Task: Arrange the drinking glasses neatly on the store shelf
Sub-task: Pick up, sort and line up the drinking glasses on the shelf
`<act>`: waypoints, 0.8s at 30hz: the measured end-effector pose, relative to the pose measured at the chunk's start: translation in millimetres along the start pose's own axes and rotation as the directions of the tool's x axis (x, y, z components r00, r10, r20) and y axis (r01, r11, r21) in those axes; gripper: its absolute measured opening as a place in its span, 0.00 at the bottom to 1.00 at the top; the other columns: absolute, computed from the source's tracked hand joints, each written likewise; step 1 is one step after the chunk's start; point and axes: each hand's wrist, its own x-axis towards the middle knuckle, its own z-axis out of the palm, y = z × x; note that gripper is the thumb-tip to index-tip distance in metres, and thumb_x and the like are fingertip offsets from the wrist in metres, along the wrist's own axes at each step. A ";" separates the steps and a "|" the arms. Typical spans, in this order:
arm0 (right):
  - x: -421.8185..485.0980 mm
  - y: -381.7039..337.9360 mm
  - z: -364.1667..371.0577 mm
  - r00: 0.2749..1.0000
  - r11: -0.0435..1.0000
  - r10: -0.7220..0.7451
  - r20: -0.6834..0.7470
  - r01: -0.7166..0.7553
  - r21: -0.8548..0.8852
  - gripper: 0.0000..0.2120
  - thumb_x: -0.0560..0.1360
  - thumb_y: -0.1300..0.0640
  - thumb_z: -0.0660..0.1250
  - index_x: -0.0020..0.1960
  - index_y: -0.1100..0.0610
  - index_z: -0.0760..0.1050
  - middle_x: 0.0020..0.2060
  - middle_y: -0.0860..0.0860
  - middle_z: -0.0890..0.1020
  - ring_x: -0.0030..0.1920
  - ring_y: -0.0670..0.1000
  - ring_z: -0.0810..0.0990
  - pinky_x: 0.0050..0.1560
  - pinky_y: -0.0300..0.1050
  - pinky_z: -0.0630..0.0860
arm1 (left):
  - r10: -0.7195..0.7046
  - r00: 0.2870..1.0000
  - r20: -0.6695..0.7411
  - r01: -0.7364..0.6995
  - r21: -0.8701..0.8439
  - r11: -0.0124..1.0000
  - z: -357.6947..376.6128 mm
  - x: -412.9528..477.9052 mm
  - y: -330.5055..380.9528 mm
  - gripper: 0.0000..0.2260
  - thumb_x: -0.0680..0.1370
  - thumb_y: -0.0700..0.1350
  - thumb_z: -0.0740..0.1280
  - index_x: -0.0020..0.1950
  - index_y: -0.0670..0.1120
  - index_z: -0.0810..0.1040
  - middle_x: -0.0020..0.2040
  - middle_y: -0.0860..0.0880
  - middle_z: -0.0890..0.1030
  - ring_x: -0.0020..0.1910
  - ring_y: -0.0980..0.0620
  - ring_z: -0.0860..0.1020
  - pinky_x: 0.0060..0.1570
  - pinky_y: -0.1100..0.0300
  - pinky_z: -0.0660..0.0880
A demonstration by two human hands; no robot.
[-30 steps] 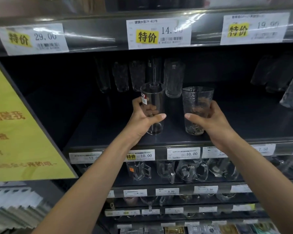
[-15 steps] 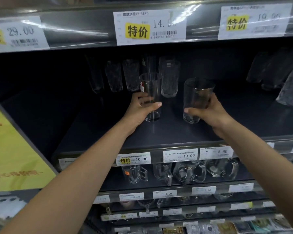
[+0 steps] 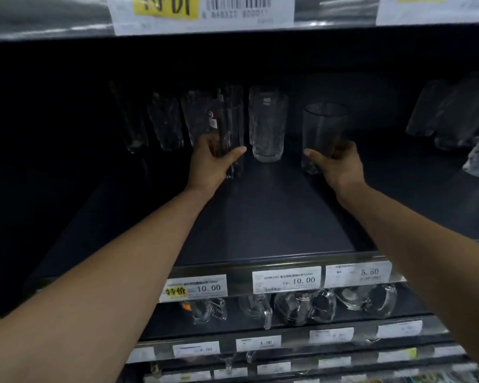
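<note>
Left hand (image 3: 213,158): a tall thin glass (image 3: 228,125) is gripped low down, with fingers and thumb wrapped round it.
Right hand (image 3: 340,164): a wide glass (image 3: 322,128) is gripped near its bottom, with the thumb on the near side.
Tall thin glass: it is held upright, deep in the shelf (image 3: 260,211), just in front of the back row (image 3: 165,124). Whether its bottom is touching the shelf cannot be told.
Wide glass: it is held upright, to the right of a bumpy glass (image 3: 267,125), with a gap between them.
Bumpy glass: it is stood alone between the two hands and is not touched.
Doing it well: both glasses should likely be put down softly and flat, lined up with the bumpy glass, with even gaps. Glass is hard and slippery, so bumps should be avoided, and each grip should be let go only once the glass is steady.
Inside the glasses: nothing is seen; all look empty.
Back row: it is too dark to be counted.
Lower shelf: glass mugs (image 3: 304,302) with handles are kept under the price tags (image 3: 286,280).
</note>
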 end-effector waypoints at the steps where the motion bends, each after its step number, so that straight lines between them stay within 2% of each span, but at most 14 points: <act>1: 5.8 1.7 2.0 1.000 1.000 0.000 -0.015 0.000 -0.008 0.35 0.70 0.48 0.78 0.69 0.57 0.66 0.62 0.50 0.78 0.53 0.45 0.74 0.53 0.38 0.69 | 0.008 1.000 -0.008 -0.008 0.007 1.000 1.6 4.0 -1.7 0.20 0.72 0.49 0.77 0.57 0.47 0.71 0.44 0.59 0.75 0.41 0.65 0.74 0.39 0.78 0.69; 3: 16.1 3.9 5.8 1.000 1.000 0.002 -0.019 -0.002 -0.020 0.34 0.70 0.50 0.78 0.69 0.57 0.65 0.64 0.51 0.78 0.53 0.45 0.74 0.53 0.38 0.69 | 0.016 1.000 -0.010 -0.016 0.009 1.000 4.1 11.3 -4.3 0.21 0.73 0.49 0.77 0.60 0.46 0.73 0.47 0.58 0.76 0.46 0.64 0.75 0.41 0.80 0.69; 5: 24.5 5.8 9.5 1.000 0.999 -0.003 -0.008 0.003 -0.040 0.34 0.71 0.52 0.78 0.69 0.57 0.64 0.64 0.51 0.77 0.54 0.45 0.74 0.54 0.38 0.69 | 0.015 1.000 -0.005 -0.015 0.011 1.000 6.2 18.3 -7.2 0.25 0.73 0.50 0.76 0.65 0.44 0.74 0.57 0.53 0.78 0.54 0.59 0.77 0.48 0.77 0.70; 7: 34.4 8.6 13.5 1.000 0.996 -0.028 -0.005 0.028 -0.080 0.33 0.70 0.55 0.78 0.69 0.57 0.66 0.64 0.51 0.78 0.57 0.47 0.76 0.56 0.39 0.70 | 0.006 1.000 0.004 -0.006 0.013 1.000 7.9 24.2 -9.3 0.28 0.73 0.52 0.76 0.69 0.45 0.72 0.63 0.53 0.76 0.59 0.58 0.75 0.49 0.75 0.69; 10: 51.6 12.4 20.7 0.995 0.971 -0.098 0.032 0.103 -0.214 0.30 0.69 0.56 0.78 0.68 0.57 0.71 0.63 0.53 0.79 0.62 0.52 0.78 0.59 0.41 0.72 | -0.016 1.000 0.001 0.016 0.002 1.000 11.2 32.0 -13.5 0.29 0.73 0.51 0.76 0.69 0.44 0.72 0.59 0.54 0.75 0.56 0.58 0.74 0.41 0.80 0.68; 13: 66.1 12.4 28.7 0.985 0.920 -0.155 0.081 0.174 -0.351 0.28 0.69 0.52 0.78 0.66 0.55 0.74 0.62 0.53 0.80 0.63 0.55 0.77 0.57 0.40 0.71 | -0.022 0.999 -0.028 0.021 -0.029 0.999 15.2 40.8 -20.2 0.27 0.71 0.51 0.78 0.64 0.41 0.72 0.57 0.46 0.80 0.54 0.52 0.79 0.43 0.73 0.72; 15: 74.0 11.9 34.2 0.983 0.912 -0.156 0.100 0.182 -0.366 0.26 0.71 0.53 0.77 0.67 0.56 0.73 0.63 0.52 0.80 0.63 0.55 0.77 0.55 0.38 0.69 | -0.014 0.999 -0.047 0.013 -0.031 0.999 17.1 46.0 -24.1 0.25 0.70 0.50 0.78 0.59 0.39 0.74 0.53 0.44 0.81 0.53 0.49 0.81 0.43 0.72 0.72; 18: 84.1 12.8 40.6 0.988 0.910 -0.126 0.090 0.151 -0.387 0.30 0.71 0.51 0.77 0.68 0.58 0.71 0.63 0.54 0.79 0.63 0.56 0.77 0.55 0.38 0.69 | -0.015 0.999 -0.042 0.013 -0.046 0.999 18.8 51.1 -26.0 0.22 0.70 0.50 0.78 0.57 0.42 0.74 0.53 0.44 0.82 0.53 0.49 0.81 0.44 0.71 0.73; 21: 89.6 12.3 45.0 0.995 0.948 -0.090 0.043 0.099 -0.301 0.37 0.69 0.52 0.79 0.72 0.57 0.66 0.64 0.54 0.78 0.65 0.54 0.75 0.63 0.40 0.70 | -0.035 0.999 -0.025 0.033 -0.066 0.997 18.6 52.4 -24.0 0.23 0.71 0.49 0.78 0.60 0.43 0.73 0.53 0.47 0.81 0.50 0.53 0.79 0.43 0.74 0.72; 24: 91.7 11.7 47.5 0.995 0.950 -0.093 0.018 0.094 -0.299 0.35 0.69 0.54 0.79 0.70 0.58 0.67 0.65 0.56 0.78 0.65 0.56 0.76 0.65 0.44 0.72 | -0.034 0.999 -0.036 0.032 -0.060 0.998 18.8 52.4 -23.3 0.23 0.72 0.48 0.77 0.63 0.41 0.74 0.51 0.48 0.79 0.50 0.54 0.77 0.40 0.77 0.70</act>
